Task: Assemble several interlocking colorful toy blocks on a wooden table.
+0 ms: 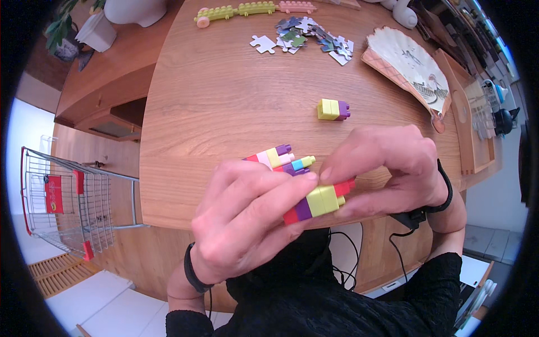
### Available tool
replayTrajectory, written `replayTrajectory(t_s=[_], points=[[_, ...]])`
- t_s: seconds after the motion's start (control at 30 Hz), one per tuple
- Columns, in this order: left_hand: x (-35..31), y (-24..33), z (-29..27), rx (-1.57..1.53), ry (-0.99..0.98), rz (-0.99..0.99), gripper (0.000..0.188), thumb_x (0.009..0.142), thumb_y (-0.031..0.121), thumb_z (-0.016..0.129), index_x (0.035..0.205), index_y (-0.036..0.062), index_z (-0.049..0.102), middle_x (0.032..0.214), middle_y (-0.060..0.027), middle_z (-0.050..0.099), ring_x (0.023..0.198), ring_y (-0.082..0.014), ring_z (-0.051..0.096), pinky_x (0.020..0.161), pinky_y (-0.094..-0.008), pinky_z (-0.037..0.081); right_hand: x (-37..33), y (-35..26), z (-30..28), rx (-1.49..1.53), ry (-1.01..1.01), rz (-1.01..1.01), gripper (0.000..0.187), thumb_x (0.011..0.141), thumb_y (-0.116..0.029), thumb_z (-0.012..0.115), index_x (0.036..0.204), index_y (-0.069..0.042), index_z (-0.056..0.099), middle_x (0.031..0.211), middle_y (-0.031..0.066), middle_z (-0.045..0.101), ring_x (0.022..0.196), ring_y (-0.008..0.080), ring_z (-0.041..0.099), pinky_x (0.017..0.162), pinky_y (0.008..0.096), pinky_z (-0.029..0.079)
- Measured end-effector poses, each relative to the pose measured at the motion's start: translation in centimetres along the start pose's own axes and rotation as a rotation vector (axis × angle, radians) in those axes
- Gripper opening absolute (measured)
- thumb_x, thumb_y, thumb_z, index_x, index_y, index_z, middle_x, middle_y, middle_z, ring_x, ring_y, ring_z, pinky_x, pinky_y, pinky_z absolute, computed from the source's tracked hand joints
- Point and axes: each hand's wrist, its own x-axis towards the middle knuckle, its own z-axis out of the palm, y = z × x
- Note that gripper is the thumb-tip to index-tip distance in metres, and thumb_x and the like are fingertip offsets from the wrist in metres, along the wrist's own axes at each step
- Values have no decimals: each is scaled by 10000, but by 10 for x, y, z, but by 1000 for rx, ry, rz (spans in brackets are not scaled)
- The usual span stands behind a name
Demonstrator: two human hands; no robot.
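Over the near edge of the table, both hands are closed round a cluster of joined toy building blocks [324, 200] in yellow-green, purple, red, pink and blue. My left hand [244, 216] wraps it from the left, fingers across its top. From the right, my right hand [387, 171] grips the end with thumb and fingers, where a red block shows. Studs on the cluster point to the right. The fingers hide much of its middle. Beyond the hands, a small yellow-green and purple block pair [333, 109] lies on the table.
Jigsaw pieces [303, 36] lie heaped at the far side of the wooden table [202, 106]. Behind them stands a toy train of block bases [255, 8]. A hand fan [412, 67] and a wooden tray [463, 112] sit at the right. A small shopping cart [70, 202] stands left.
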Motion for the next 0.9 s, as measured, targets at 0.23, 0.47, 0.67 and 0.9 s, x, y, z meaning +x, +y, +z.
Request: replayTrajectory(t_s=[0.23, 0.47, 0.67, 0.9], points=[[-3, 3, -5, 0, -42, 41, 367, 668, 135, 832, 993, 14, 709, 838, -89, 681, 764, -254, 606, 698, -350, 491, 1, 0, 3, -76, -31, -128, 326, 706, -107, 854, 967, 17, 705, 877, 136, 714, 783, 235, 710, 666, 289, 555], [-8, 1, -18, 28, 54, -83, 323, 707, 65, 779, 1013, 3, 699, 839, -100, 677, 788, -244, 600, 741, -352, 484, -7, 13, -15, 28, 85, -23, 363, 762, -145, 829, 1008, 19, 618, 901, 155, 713, 825, 219, 711, 716, 310, 575], [-5, -13, -23, 145, 148, -322, 304, 765, 24, 742, 1056, -16, 664, 955, -139, 639, 905, -287, 599, 799, -351, 473, -4, 19, -1, 298, 229, 300, 314, 904, -117, 664, 1126, 51, 520, 1024, 199, 682, 979, 231, 686, 814, 316, 576], [-7, -16, -30, 345, 1, -353, 255, 837, 44, 670, 1086, 4, 637, 1031, -151, 574, 961, -298, 553, 837, -365, 439, -3, 13, 1, 403, 148, 376, 275, 946, -71, 594, 1166, 53, 488, 1091, 216, 663, 1032, 235, 670, 867, 315, 565]])
